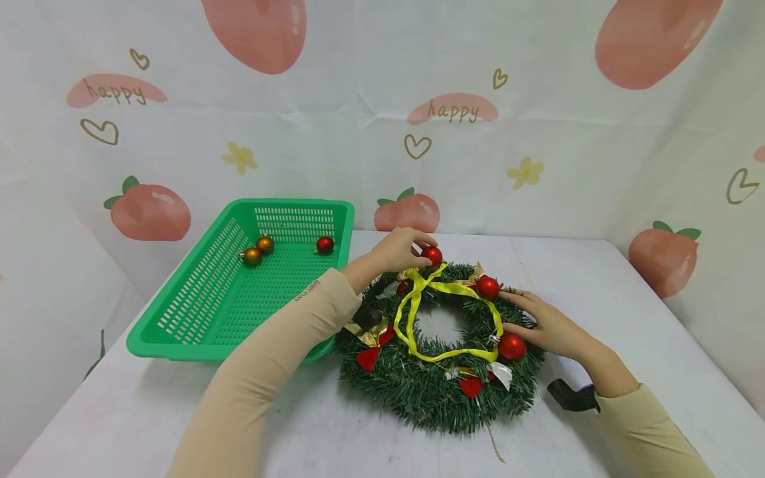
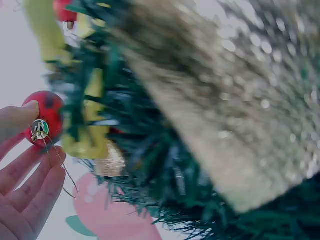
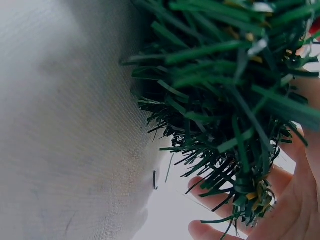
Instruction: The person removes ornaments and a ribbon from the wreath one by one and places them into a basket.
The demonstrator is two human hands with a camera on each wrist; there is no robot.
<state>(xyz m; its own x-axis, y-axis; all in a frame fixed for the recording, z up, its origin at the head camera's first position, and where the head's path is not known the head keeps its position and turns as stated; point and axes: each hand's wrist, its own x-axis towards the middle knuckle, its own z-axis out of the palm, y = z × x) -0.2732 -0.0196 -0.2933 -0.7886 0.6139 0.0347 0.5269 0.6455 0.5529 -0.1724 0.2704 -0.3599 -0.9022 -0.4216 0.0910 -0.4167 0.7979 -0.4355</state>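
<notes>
Placing, we reckon
Left hand point(image 1: 399, 248) pinches shiny red ball point(image 1: 432, 256), round green tinsel wreath point(image 1: 427, 397) alongside; right hand point(image 1: 552, 325) spread; probably careful seating next.

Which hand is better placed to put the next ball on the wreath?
Left, I'd say: the left hand pinches a red ball at the far edge of the wreath; the right hand touches its right side.

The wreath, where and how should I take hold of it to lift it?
Probably by the thick outer edge nearest you, coming from the front. The wreath is a full ring, and that edge shows mostly plain green, while the yellow ribbon lies across its upper face. The left side looks tighter to reach, close beside the green basket.
</notes>
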